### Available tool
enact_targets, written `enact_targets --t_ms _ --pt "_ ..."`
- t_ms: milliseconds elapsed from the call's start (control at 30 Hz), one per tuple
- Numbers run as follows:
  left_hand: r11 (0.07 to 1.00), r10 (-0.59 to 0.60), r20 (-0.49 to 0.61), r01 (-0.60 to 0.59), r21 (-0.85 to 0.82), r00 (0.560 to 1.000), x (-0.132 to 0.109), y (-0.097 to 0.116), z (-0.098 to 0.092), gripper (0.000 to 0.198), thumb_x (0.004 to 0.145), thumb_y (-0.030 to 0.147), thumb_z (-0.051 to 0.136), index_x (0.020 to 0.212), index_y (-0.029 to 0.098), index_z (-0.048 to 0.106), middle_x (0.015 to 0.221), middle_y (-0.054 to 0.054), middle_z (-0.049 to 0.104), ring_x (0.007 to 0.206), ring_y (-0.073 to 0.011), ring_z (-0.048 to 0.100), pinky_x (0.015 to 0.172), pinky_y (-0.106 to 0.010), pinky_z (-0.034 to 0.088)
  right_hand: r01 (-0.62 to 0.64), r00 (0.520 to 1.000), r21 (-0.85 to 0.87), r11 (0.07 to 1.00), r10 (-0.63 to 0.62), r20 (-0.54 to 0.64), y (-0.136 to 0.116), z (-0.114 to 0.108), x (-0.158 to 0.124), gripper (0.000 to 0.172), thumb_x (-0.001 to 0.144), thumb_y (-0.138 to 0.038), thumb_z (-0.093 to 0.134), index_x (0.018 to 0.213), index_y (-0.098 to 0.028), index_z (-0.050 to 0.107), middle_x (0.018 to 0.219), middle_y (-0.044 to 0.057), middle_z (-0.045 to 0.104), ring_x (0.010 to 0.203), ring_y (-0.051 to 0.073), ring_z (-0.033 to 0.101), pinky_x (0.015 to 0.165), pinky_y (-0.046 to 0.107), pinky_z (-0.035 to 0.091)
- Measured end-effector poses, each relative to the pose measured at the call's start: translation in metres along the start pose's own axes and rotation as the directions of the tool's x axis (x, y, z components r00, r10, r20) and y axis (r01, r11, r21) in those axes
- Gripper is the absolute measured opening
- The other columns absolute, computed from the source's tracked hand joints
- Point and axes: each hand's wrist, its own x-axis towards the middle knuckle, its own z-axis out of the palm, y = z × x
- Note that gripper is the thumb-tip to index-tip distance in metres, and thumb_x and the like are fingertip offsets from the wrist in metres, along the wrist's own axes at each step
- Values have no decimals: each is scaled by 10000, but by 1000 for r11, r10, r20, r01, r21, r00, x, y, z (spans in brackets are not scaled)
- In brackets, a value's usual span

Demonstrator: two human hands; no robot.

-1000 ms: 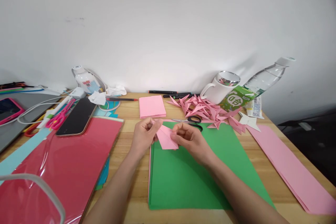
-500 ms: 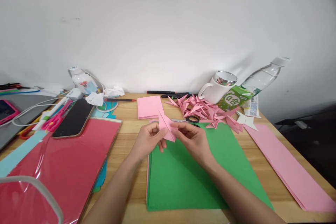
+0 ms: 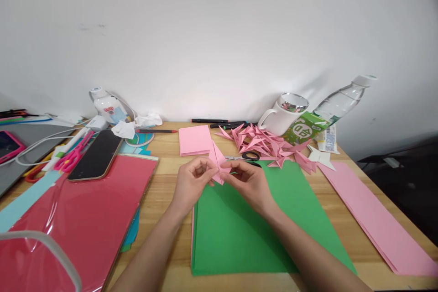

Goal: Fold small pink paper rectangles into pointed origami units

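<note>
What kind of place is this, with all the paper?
Probably a craft desk: it has a heap of folded pink paper shapes, black-handled scissors and a big green sheet.

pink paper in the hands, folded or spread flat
Folded: the pink paper has a pointed top, a crease running down from it, and flaps angling out sideways.

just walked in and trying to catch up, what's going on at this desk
A person's left hand and right hand are pinching a small folded piece of pink paper over the far edge of a green sheet. Beyond it lie a stack of pink squares and, to the right, a pile of pointed pink pieces beside a white mug.
</note>
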Motion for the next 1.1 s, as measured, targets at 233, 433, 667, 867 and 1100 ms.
enact_targets --t_ms 233,433,667,867,1100 --pt "998 2 -3 -2 56 1000 -2 -5 -1 222 599 283 751 763 161 665 781 -22 666 730 -158 611 674 -250 476 38 997 -66 997 -42 -62 1 -3 0 202 628 -290 762 786 -178 702 743 34 686 648 157 612 635 289 506" --pt "988 90 22 -92 123 996 -3 -9 0 169 669 239 700 815 167 658 854 -43 671 815 -178 619 742 -276 477 75 993 -89 993 -83 -86 2 -3 0 201 627 -257 764 804 -186 701 776 33 705 646 152 632 627 275 522" --pt "889 342 65 -345 302 937 -1 -16 -1 73 774 190 605 828 181 653 840 -47 663 820 -174 616 743 -287 480 266 951 -220 939 -293 -100 6 -2 1 102 700 -245 716 790 -201 701 754 25 699 670 148 634 630 262 525" --pt "761 507 71 -485 431 859 -1 -21 0 190 764 133 612 940 200 632 919 -46 647 881 -175 603 777 -299 477 385 901 -333 861 -429 -68 6 -2 1 91 733 -187 689 822 -204 691 753 22 688 659 139 621 614 253 513" --pt "720 595 67 -568 399 801 -1 -24 1 126 790 154 603 891 194 668 809 -32 630 772 -144 603 679 -248 477 481 841 -417 771 -540 -28 1 -2 0 123 770 -137 644 850 -221 685 794 26 593 688 131 579 583 249 490"
